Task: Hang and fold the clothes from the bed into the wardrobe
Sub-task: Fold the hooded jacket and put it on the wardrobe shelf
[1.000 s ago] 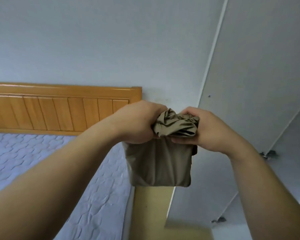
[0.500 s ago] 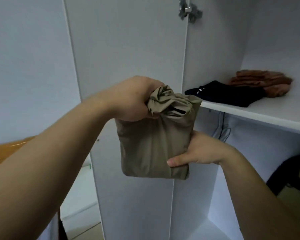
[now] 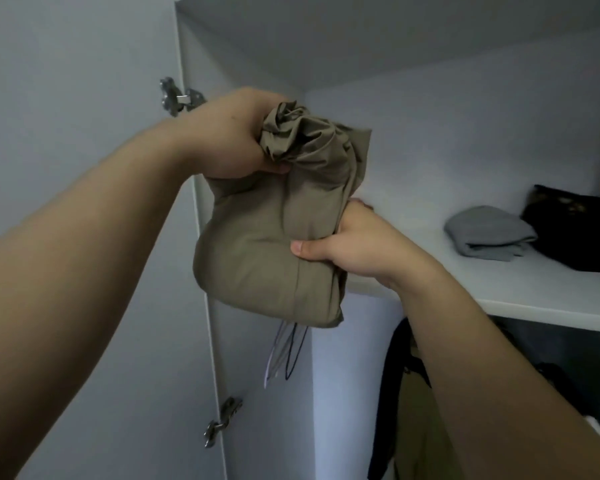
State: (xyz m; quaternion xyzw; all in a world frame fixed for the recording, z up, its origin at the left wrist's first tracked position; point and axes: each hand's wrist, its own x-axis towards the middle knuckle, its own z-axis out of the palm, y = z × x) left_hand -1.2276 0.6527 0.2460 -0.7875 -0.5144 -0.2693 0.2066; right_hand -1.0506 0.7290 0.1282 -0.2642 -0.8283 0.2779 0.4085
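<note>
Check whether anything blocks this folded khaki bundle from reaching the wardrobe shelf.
Nothing visible does. The left hand and right hand hold the khaki bundle at the bare left end of the shelf; the grey garment and black item lie farther right.

My left hand (image 3: 236, 133) grips the folded bundle's (image 3: 267, 251) top and my right hand (image 3: 357, 247) its right side, before the shelf's (image 3: 534, 292) left front edge. Toward the shelf's right lies 1 folded garment (image 3: 489, 233), with another item (image 3: 575, 233) just beside it on the right. Hanging clothes (image 3: 413, 410) are below the shelf.
</note>
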